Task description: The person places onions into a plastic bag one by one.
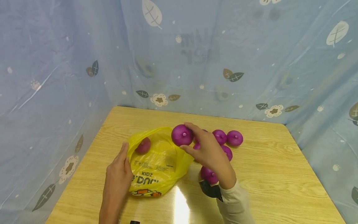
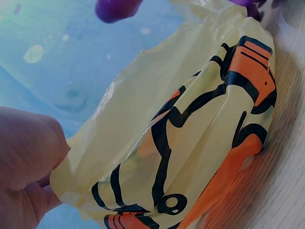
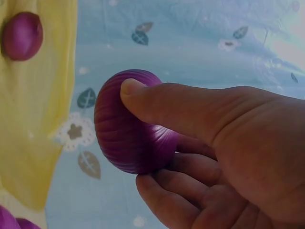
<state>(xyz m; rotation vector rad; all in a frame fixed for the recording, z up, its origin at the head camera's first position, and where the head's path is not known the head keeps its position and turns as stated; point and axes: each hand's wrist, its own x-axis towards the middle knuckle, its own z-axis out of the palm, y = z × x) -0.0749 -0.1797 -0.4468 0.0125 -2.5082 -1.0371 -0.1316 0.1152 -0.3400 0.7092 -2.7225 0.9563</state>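
My left hand (image 1: 118,171) pinches the left rim of a yellow plastic bag (image 1: 153,149), whose mouth stands open. One purple onion (image 1: 143,145) lies inside it, near the left wall. Above the bag's right rim, my right hand (image 1: 208,149) holds another smooth, ridged purple onion (image 1: 182,135) between thumb and fingers. The right wrist view shows the thumb pressed on one side of this onion (image 3: 126,124) and the fingers beneath. Orange and black print covers the bag's outside (image 2: 190,129) in the left wrist view.
Several more purple onions (image 1: 235,138) lie on the wooden table (image 1: 274,174) to the right of the bag, partly hidden by my right hand and forearm. A blue curtain (image 1: 195,62) with leaf and flower prints hangs around the table. A small black object (image 1: 135,222) shows at the front edge.
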